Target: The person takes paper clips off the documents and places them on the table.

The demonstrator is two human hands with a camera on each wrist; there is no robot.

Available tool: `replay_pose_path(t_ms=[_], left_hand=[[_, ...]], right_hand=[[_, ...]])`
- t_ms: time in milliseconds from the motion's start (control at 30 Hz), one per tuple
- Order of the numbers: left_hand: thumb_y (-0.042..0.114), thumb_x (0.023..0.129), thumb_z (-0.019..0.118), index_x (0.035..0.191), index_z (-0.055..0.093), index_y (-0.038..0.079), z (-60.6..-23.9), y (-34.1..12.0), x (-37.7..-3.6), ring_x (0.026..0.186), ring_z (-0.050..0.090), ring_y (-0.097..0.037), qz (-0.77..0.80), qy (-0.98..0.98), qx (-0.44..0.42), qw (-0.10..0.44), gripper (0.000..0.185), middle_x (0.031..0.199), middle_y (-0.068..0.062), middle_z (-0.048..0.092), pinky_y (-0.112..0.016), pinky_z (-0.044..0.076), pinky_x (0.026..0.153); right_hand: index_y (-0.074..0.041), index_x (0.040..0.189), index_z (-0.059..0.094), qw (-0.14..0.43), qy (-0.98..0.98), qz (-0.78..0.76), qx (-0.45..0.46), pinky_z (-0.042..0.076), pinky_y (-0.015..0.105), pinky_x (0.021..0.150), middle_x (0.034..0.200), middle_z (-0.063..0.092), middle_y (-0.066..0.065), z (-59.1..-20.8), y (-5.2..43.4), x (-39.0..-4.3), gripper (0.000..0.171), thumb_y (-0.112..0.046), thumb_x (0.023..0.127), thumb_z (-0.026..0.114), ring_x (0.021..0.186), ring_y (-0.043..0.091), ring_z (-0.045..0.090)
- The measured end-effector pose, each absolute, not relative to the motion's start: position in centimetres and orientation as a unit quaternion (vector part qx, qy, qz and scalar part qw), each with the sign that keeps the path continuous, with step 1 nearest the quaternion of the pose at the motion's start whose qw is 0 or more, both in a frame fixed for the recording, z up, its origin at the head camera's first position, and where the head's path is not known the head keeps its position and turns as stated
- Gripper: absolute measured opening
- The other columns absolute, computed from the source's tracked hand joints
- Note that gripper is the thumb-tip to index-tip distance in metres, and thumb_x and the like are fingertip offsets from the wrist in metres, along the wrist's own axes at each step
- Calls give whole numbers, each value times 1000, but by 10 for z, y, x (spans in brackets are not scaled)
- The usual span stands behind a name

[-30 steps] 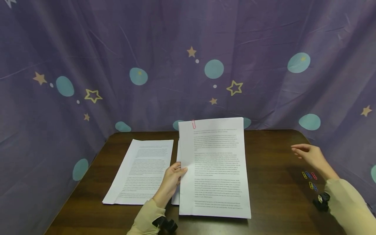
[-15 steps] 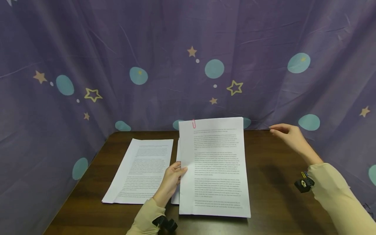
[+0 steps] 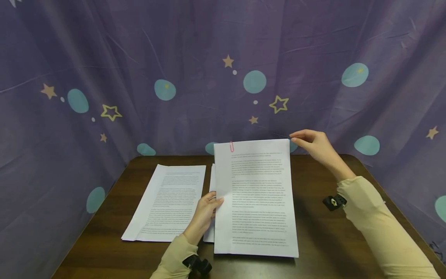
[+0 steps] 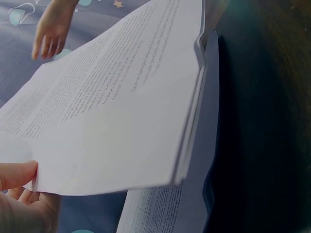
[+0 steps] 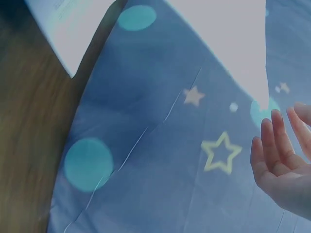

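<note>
My left hand grips the left edge of an upright stack of printed paper, thumb in front and fingers behind. A pink paper clip sits on the stack's top edge, toward its left corner. My right hand is at the top right corner of this stack. Its thumb and index finger pinch what looks like a small paper clip, mostly hidden by the fingertips. In the right wrist view, the paper corner hangs close to those fingers. The left wrist view shows my left thumb on the sheets.
Another printed stack lies at the left of the brown wooden table. More paper shows behind the held stack. My right forearm crosses the table's right side. A purple curtain with stars hangs behind.
My right hand has moved left and up, from above the loose coloured paper clips to the held stack's top right corner. Those clips are now hidden by the forearm. My left hand stays nearly still.
</note>
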State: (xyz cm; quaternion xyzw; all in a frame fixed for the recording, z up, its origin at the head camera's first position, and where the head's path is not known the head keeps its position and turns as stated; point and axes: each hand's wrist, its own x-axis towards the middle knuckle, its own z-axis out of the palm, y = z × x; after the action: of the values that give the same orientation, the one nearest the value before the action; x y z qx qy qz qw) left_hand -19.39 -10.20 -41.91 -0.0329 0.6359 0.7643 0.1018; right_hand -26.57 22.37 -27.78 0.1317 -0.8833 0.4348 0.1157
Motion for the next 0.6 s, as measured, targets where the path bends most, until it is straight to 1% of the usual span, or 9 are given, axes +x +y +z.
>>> replay_pose_path(t_ms=[100,300,467,600], left_hand=[[1,85,52,116,43,-11,-420,-102,-194,66,60,-9,764,637,-29,102,34,91,-9,64,-21,47,53],[0,84,53,112,46,-11,-420,-101,-194,63,59,-8,766,634,-30,99,31,88,-8,64,-19,46,50],[1,85,53,111,46,-11,-420,-100,-194,63,59,-8,768,632,-26,100,29,87,-8,64,-18,45,50],[1,86,51,112,45,-10,-420,-100,-194,64,60,-9,764,637,-18,103,29,90,-10,64,-19,46,52]], right_hand=[[-5,105,63,112,-877,446,137,41,19,66,103,62,12,-272,208,-269,30,-27,85,59,81,5,55],[-4,106,62,94,-868,454,177,43,21,68,104,62,13,-264,180,-277,32,-28,86,58,85,16,57],[-4,104,63,85,-863,456,203,44,21,68,103,63,12,-261,159,-281,29,-25,85,59,83,16,57],[-4,104,63,77,-860,456,216,45,26,71,103,63,11,-260,145,-284,27,-23,86,58,85,16,58]])
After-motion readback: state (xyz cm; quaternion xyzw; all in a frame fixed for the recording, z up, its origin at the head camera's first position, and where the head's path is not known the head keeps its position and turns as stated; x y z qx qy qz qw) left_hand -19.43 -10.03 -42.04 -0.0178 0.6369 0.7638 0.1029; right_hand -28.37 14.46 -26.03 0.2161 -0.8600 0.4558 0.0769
